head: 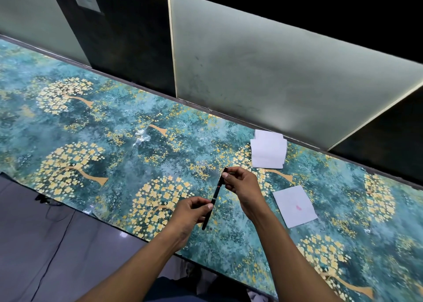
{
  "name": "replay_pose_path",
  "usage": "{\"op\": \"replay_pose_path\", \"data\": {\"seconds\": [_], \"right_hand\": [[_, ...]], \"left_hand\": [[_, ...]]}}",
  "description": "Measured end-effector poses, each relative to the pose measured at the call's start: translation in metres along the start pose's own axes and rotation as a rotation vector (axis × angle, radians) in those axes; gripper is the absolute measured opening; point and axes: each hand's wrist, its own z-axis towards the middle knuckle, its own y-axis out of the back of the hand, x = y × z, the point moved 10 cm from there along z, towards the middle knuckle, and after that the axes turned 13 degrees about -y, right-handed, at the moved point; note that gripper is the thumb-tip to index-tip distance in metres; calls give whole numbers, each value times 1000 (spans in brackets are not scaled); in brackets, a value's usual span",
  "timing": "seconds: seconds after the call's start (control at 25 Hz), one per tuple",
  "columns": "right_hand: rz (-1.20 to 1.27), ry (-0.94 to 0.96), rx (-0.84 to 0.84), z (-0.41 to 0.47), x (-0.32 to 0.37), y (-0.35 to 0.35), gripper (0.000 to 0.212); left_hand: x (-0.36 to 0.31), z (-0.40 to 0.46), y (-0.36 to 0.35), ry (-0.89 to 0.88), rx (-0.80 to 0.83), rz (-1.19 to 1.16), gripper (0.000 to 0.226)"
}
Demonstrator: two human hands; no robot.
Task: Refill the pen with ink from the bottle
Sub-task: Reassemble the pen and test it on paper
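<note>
From the head camera, both hands are up over the patterned table (91, 123), and the pen (215, 197) is slung between them. The left hand (190, 214) pinches the lower, nearer stretch of the barrel, thumb on top and fingers curled under, with the tail end poking out below the grip toward the near side. The right hand (242, 185) closes its fingertips on the far, upper end, where something pale and gold shows, perhaps the nib or the cap's trim; too small to call.

The pen's long axis runs from near-left up to far-right, tilted, clear of the table. So the two grips sit at opposite ends of one line, and any pull or twist would go along that line, right hand drawing away to the far side while the left anchors. My read is that the pen is being opened, though no gap between its sections is visible.

As for containers, no ink bottle shows anywhere in this view, so I cannot say which way it lies from the pen. What lies on the table is a stack of white papers (267, 152) beyond the right hand, and to the right a single sheet (294, 205) carrying a small pink smudge. Both are near the right hand, apart from it, and well away from the left.

Filling looks not yet begun.
</note>
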Motion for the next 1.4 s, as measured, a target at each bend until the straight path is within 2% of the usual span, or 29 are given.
{"op": "replay_pose_path", "data": {"seconds": [0.2,0.72,0.8,1.16,1.28,1.4], "right_hand": [[-113,-12,35,-5,-11,-11,11],[-109,-22,-48,-19,-20,9,7],[-128,5,-101,-22,-17,18,6],[-187,131,-561,-61,-14,125,4],[-299,87,-653,-68,-34,151,4],[-498,-31,-704,-61,-67,165,14]], "left_hand": [[0,7,-2,5,-18,-35,2],[6,10,-18,26,64,35,4],[5,12,-19,21,61,65,5],[21,38,-14,8,53,502,8],[25,51,-15,-6,57,728,12],[26,55,-24,-45,99,905,15]]}}
